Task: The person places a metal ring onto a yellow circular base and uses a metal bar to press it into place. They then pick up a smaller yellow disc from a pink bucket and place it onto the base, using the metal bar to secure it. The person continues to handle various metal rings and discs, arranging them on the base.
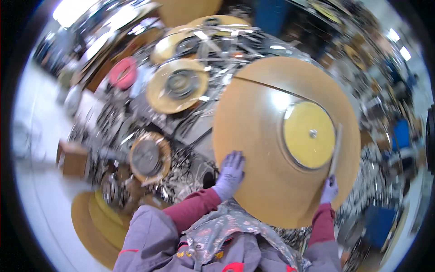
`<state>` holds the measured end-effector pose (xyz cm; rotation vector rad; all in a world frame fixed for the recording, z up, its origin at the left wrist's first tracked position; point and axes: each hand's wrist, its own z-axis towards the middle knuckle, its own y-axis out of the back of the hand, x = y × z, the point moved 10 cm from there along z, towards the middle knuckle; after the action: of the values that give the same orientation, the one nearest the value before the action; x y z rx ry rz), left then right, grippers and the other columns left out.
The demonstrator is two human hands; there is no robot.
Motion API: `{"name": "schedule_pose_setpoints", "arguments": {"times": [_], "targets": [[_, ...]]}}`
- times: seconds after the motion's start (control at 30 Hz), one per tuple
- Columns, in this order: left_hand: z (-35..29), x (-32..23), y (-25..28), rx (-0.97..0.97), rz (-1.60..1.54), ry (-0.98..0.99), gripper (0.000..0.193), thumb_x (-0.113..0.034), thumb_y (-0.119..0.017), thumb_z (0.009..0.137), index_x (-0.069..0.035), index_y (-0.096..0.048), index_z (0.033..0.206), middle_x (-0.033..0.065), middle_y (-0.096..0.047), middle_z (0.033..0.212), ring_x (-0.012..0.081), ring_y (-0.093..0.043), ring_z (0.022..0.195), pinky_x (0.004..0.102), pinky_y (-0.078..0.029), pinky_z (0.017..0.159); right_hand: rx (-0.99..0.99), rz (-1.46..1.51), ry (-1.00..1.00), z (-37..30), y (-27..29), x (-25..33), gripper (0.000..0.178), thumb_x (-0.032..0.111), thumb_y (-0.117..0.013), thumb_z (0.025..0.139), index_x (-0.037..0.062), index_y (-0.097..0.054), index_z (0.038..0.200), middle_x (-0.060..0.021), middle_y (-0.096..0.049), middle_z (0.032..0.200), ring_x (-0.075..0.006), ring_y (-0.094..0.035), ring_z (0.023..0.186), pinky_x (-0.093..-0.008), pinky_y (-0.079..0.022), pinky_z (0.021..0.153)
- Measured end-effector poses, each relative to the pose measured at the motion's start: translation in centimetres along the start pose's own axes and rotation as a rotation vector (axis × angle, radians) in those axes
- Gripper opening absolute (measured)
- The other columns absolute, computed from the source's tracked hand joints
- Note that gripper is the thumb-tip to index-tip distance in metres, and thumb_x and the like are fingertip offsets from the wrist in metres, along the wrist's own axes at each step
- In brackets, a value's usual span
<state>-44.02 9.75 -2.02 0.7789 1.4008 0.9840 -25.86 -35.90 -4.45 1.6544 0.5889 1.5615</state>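
A large round tan disc with a yellow centre plate and a slit running from its upper left edge fills the middle of the view. My left hand, in a pale purple glove, lies flat on the disc's lower left part with fingers spread. My right hand, also gloved, grips a thin grey flat tool that stands up along the right rim of the yellow plate. Both forearms wear dark red sleeves.
Several smaller yellow discs with grey hubs sit on a cluttered machine frame behind. A pink round part lies at upper left. A brown box stands on the pale floor at left. Stacked tan discs lie at lower left.
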Motion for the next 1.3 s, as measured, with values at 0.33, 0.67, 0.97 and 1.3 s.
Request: {"name": "schedule_pose_setpoints", "arguments": {"times": [0.33, 0.67, 0.97, 1.3], "targets": [[-5.7, -3.4, -5.0, -0.284, -0.066, 0.187, 0.061, -0.016, -0.050, 0.082, 0.008, -0.038, 0.136, 0.0252, -0.029, 0.147, 0.0388, -0.025, 0.139, 0.0493, -0.018, 0.116, 0.225, 0.046, 0.242, 6.9, 0.4, -2.5, 0.044, 0.015, -0.053, 0.095, -0.0101, -0.046, 0.131, -0.0202, -0.057, 0.127, -0.0281, -0.057, 0.111, -0.0359, -0.043, 0.099], [-10.8, -2.0, -1.4, -0.547, -0.136, 0.292, 0.067, -0.027, -0.056, 0.076, 0.004, -0.040, 0.133, 0.0224, -0.034, 0.145, 0.0375, -0.028, 0.138, 0.0520, -0.017, 0.116, 0.299, -0.889, 0.512, -0.8, -1.1, -1.9, 0.041, 0.022, -0.048, 0.098, -0.0048, -0.050, 0.128, -0.0192, -0.057, 0.125, -0.0323, -0.055, 0.114, -0.0378, -0.045, 0.098], [-49.5, 13.4, -5.9, -0.868, -0.366, 1.306, 0.044, -0.009, -0.063, 0.068, 0.001, -0.055, 0.110, 0.0250, -0.052, 0.115, 0.0425, -0.049, 0.109, 0.0491, -0.040, 0.098, 0.529, -0.670, 1.551, -17.2, -8.5, 23.9, 0.035, 0.021, -0.047, 0.098, -0.0024, -0.057, 0.122, -0.0205, -0.058, 0.122, -0.0354, -0.054, 0.114, -0.0393, -0.044, 0.097], [-88.9, 22.1, -23.1, -0.600, -0.124, 2.376, 0.057, -0.036, -0.073, 0.075, 0.000, -0.051, 0.114, 0.0209, -0.054, 0.109, 0.0374, -0.055, 0.102, 0.0467, -0.045, 0.088, 1.700, -0.298, 2.966, -94.1, -36.6, 15.5, 0.067, 0.019, -0.064, 0.070, 0.0008, -0.047, 0.132, -0.0183, -0.039, 0.141, -0.0342, -0.031, 0.136, -0.0469, -0.023, 0.115]]}}
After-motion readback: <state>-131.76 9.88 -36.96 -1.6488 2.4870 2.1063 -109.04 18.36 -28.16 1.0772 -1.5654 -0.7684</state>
